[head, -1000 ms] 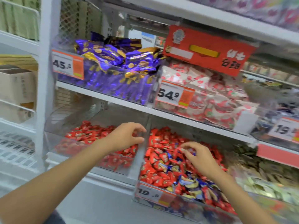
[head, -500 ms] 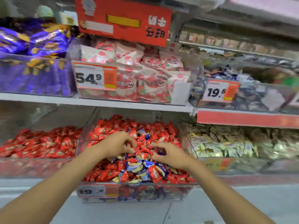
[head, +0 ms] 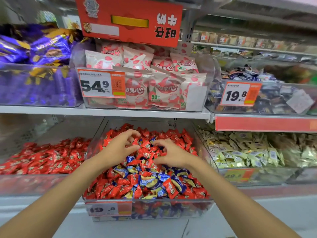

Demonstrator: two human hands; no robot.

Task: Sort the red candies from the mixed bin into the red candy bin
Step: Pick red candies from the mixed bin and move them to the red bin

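The clear mixed bin (head: 171, 206) stands at the centre of the lower shelf, filled with red candies (head: 111, 188) and blue-and-yellow candies (head: 149, 182). To its left is the red candy bin (head: 34, 184), which holds only red pieces. My left hand (head: 118, 148) hovers over the back of the mixed pile, fingers curled in a claw with thumb and forefinger apart; whether it holds a candy is hidden. My right hand (head: 171, 153) is close beside it, with its fingers and thumb curled onto a red candy (head: 151, 154) in the pile.
To the right is a bin of pale gold-wrapped candies (head: 240, 157). The shelf above (head: 103, 111) carries bins of purple sweets (head: 39, 83), pink-and-white packets (head: 154, 86) and dark wrapped sweets (head: 267, 102). A red sign (head: 130, 19) hangs overhead.
The view swung right from the red bin and centred on the mixed bin. My left hand came over from the red bin into the mixed pile, and both hands now work close together.
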